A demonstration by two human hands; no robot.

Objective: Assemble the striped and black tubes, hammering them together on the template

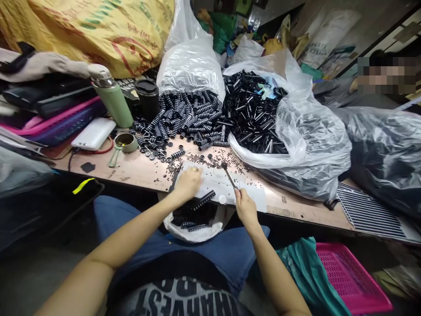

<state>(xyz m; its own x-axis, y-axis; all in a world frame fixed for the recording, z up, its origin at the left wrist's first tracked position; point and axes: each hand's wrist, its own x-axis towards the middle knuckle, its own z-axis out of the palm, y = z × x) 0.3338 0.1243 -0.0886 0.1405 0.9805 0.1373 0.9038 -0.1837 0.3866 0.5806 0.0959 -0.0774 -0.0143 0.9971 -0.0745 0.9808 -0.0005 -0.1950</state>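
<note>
My right hand [245,205] is closed around a slim metal rod [230,177] with a dark round tip, held over the table edge. Motion smears the fingers of my left hand [189,183], above a white sheet [253,195] on the table; whether they grip anything is unclear. Just below and right of it, a black ridged tube with pale marks [204,199] hangs tilted, apparently in mid-air, over an open white sack [210,232] on my lap. Similar tubes [197,227] lie inside the sack. Tiny dark rings [217,160] are scattered over the tabletop beyond my hands.
Black-and-white tubes [190,116] spill from a plastic bag at the back. A larger bag [315,145] of black parts [250,109] stands right. Left are a green flask [113,98], a black cup [147,96], a small pan [126,142] and a power bank [94,133]. Another person sits far right.
</note>
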